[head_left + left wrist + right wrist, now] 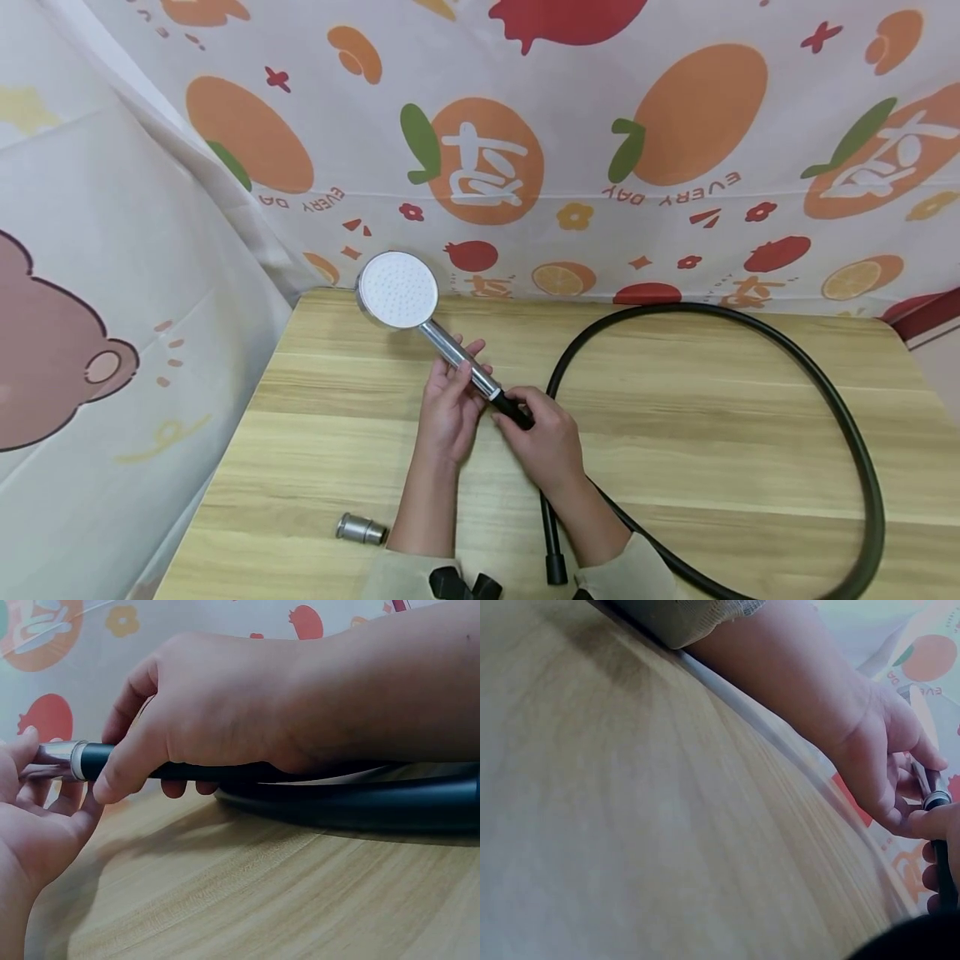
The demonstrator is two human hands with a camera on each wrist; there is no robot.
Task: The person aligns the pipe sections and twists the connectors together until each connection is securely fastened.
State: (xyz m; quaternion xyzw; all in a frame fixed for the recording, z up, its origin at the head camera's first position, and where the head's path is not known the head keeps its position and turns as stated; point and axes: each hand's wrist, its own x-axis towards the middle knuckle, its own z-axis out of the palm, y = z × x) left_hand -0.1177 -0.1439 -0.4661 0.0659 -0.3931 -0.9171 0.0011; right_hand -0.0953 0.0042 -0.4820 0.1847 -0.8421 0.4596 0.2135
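Note:
A chrome hand shower head [399,290] with a round white spray face points up and left over the table. My left hand [452,408] holds its silver handle [459,358] between thumb and fingers. At the handle's lower end, my right hand [547,437] pinches the black end fitting of a hose [161,766], which meets the handle at a pale ring [77,760]. From the right hand the black hose [806,367] runs in a wide loop over the right of the table. Its other end [555,568] lies beside the right forearm.
A small silver metal connector [362,528] lies on the wooden table [300,442], left of the left forearm. A fruit-printed cloth [570,167] hangs behind the table's back edge, and a white cloth with a pink figure [187,333] hangs at the left.

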